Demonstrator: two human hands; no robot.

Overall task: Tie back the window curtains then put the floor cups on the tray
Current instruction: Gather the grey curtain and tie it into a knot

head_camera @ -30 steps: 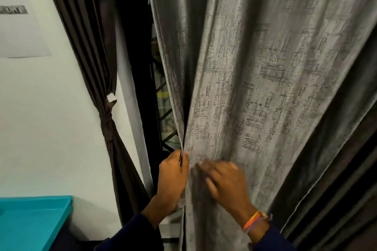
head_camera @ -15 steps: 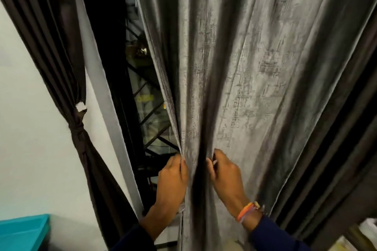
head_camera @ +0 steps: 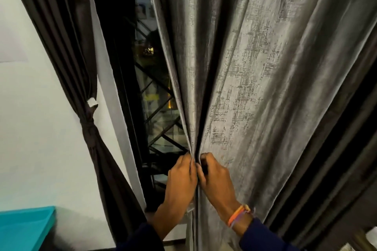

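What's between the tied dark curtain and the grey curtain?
In the head view: a white wall strip, then the dark window with its diagonal grille.

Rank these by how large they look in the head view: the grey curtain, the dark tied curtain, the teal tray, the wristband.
1. grey curtain
2. dark tied curtain
3. teal tray, cut by the frame edge, so its true size is unsure
4. wristband

We see two bare hands, the left hand (head_camera: 180,179) and the right hand (head_camera: 216,182), each emerging from a dark navy long sleeve (head_camera: 265,237) that ends at the wrist. On the right wrist sits a bundle of thin woven bracelets (head_camera: 240,215) in orange, pink and purple threads, with loose ends.
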